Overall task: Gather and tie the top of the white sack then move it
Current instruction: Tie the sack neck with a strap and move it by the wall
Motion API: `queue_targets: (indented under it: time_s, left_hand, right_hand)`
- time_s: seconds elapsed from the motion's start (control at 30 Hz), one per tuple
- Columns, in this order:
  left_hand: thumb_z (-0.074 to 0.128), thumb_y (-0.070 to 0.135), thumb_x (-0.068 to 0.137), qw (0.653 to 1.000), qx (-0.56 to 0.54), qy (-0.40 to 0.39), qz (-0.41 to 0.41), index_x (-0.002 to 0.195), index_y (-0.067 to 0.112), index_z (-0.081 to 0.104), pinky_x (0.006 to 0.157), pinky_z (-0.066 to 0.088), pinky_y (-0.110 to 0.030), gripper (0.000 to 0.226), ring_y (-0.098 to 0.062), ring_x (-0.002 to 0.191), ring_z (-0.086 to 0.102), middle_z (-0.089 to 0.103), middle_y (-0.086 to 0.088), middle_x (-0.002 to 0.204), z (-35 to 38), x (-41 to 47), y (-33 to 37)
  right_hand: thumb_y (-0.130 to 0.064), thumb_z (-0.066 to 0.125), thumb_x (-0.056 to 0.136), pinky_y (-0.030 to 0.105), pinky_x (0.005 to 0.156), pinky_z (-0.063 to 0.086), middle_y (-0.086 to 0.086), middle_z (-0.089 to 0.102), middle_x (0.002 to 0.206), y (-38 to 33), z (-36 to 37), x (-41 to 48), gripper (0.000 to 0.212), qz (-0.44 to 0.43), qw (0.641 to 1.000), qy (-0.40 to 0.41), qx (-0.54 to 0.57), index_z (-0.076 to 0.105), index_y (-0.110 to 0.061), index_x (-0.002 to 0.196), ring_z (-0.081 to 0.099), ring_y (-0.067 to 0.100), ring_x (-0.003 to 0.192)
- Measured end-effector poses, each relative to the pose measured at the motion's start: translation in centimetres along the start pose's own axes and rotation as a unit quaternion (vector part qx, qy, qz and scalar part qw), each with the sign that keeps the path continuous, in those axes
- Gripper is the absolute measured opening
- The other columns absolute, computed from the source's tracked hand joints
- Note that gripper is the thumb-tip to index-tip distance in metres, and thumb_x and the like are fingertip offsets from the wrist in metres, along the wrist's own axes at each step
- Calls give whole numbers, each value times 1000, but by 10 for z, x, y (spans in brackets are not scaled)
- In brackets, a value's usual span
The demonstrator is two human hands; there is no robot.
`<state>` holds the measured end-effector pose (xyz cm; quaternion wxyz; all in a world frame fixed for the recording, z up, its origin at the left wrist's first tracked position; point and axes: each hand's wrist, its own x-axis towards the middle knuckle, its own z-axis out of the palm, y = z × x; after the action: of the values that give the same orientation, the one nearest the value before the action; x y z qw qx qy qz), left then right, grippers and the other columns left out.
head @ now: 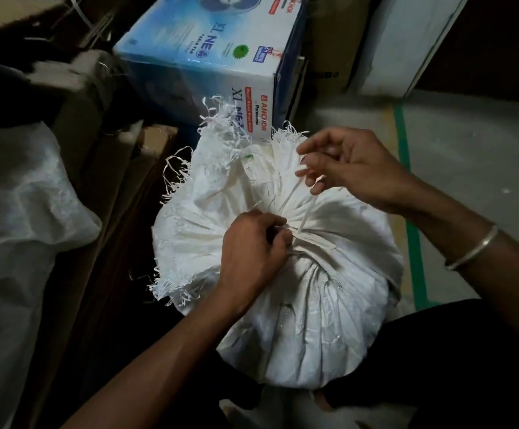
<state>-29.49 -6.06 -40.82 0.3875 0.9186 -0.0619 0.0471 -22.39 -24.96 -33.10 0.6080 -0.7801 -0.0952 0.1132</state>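
- A single wide-angle camera sits on the person's head and looks forward and steeply down.
- It is close: the white sack (307, 305) fills mid-frame, with the left hand (252, 252) gripping its gathered neck and the right hand (351, 168) pinching a pale strip (309, 209) just above.
- Both forearms enter from the bottom edge; a blue box (208, 57) and the floor (468, 168) lie beyond.
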Motion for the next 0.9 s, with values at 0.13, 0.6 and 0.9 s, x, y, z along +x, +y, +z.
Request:
queue_targets:
  time_s: [0.13, 0.6, 0.9]
  left_hand:
    - [70, 31, 82, 999, 32, -13, 24, 93, 19, 82, 67, 48, -33, 20, -21, 76, 62, 67, -2, 77, 2, 1, -4]
    - [77, 28, 83, 999, 20, 14, 30, 96, 19, 83, 67, 39, -28, 17, -20, 79, 61, 65, -1, 81, 8, -3, -6]
    - [81, 24, 80, 999, -10, 21, 23, 88, 18, 82, 69, 50, -33, 11, -19, 73, 62, 69, -1, 76, 7, -8, -4]
  right_hand:
    - [-17, 65, 98, 45, 57, 61, 8, 75, 83, 31, 11, 14, 12, -21, 982, 163, -96, 67, -5, 96, 75, 22, 66]
    - [-23, 61, 98, 22, 71, 48, -3, 74, 90, 10, 21, 3, 20, 7, 945, 78, -316, 79, -15, 103, 64, 4, 74]
    - [-13, 50, 91, 34, 65, 50, -8, 76, 94, 14, 17, -20, 32, -178, 775, -109, -596, 62, -34, 112, 64, 18, 87]
